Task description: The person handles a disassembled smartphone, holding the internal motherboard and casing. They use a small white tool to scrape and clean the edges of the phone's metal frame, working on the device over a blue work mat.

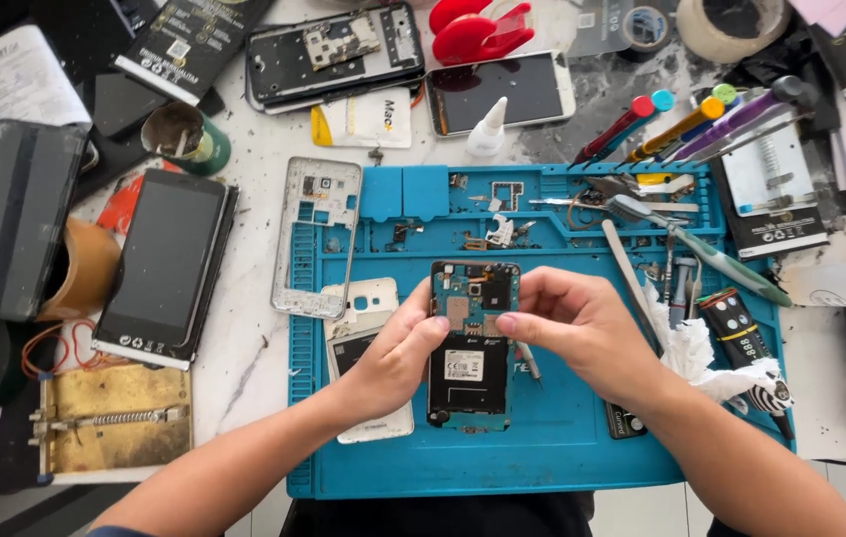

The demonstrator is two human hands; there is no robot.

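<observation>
Over the near half of the blue repair mat (562, 447), both hands meet on an opened smartphone (472, 343) with its back cover off, circuit board and dark battery bay showing. It lies lengthwise on the mat, or is held just above it; from here I cannot tell which. The left hand (398, 353) pinches the phone's left edge, thumb on top. The right hand (572, 328) grips the right edge, fingers curled, its thumb pressing onto the board near the middle.

Just left of the phone, partly under the left hand, lies a white back cover (368, 308). A silver mid-frame (316, 234) lies beyond it, straddling the mat's left edge. Right of the right hand sits crumpled white tissue (696, 353), with a black screwdriver handle (741, 343) beside it and a pair of green-handled tweezers (701, 249) further up.

Off the mat to the left, a black phone (162, 264) lies face up, with a brass clamp jig (114, 418) nearer the table edge.

Farther back, small parts sit in the mat's tray compartments. Beyond them are a white glue bottle (488, 129), another phone (497, 91) lying face up, a stripped phone housing (335, 52), and a bunch of coloured-handled screwdrivers (701, 114).
</observation>
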